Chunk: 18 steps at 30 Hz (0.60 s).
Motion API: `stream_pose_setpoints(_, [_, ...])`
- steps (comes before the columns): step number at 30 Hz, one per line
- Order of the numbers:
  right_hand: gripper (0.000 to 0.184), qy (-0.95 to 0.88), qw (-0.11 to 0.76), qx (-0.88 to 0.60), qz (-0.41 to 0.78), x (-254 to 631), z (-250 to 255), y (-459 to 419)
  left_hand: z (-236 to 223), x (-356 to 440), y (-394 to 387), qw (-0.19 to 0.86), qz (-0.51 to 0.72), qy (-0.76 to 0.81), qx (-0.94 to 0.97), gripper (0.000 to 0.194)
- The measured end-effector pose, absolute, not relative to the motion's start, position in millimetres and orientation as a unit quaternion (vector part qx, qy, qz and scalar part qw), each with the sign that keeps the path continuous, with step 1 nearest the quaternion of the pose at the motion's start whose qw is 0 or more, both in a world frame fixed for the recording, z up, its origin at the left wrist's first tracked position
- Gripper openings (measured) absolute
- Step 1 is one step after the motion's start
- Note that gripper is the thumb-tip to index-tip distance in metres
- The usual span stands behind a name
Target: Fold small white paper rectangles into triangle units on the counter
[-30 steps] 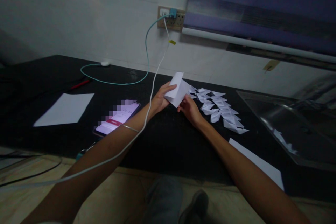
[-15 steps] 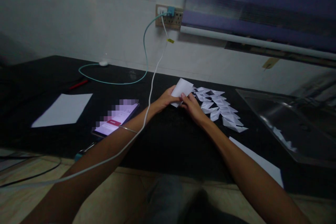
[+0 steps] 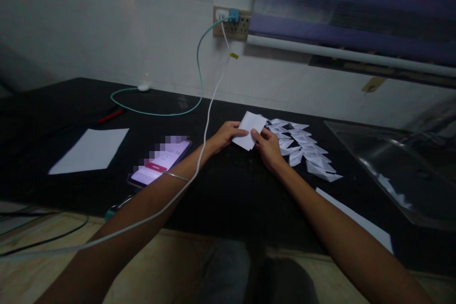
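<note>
Both hands hold a folded sheet of white paper [image 3: 251, 126] just above the black counter. My left hand [image 3: 226, 135] pinches its left edge, thumb on top. My right hand [image 3: 268, 146] grips the lower right side, its thumb pressed on the paper's face; the fingers underneath are hidden. Right behind the right hand lie several folded white paper pieces [image 3: 309, 145], pointed and set in overlapping rows.
A flat paper sheet [image 3: 90, 151] and a lit phone [image 3: 160, 164] lie on the left. More white paper [image 3: 356, 218] is partly behind my right forearm. A metal sink [image 3: 402, 185] sits at right. A white cable [image 3: 207, 118] hangs across my left forearm from the wall socket [image 3: 231, 23].
The paper's raised flap has come down, so it now looks like a smaller, flatter piece. My right hand has moved from its lower edge to the right side, thumb on top.
</note>
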State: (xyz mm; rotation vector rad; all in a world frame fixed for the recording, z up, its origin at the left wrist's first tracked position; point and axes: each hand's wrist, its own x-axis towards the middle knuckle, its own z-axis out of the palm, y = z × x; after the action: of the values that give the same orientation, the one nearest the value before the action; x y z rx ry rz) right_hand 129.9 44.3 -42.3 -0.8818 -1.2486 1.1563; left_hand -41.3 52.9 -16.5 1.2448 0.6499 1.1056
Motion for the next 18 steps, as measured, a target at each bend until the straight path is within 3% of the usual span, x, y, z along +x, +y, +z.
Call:
stream_pose_setpoints(12, [0.036,-0.466,0.608,-0.407,0.498,127.8,-34.9,38.8,-16.6,-41.3,51.9,0.616,0.483,0.305,0.543,0.025])
stream_pose_setpoints(18, [0.033,-0.482,0.602,-0.399,0.496,130.3,-39.1,43.4,-25.7,-43.6,59.3,0.612,0.476,0.291,0.561,0.032])
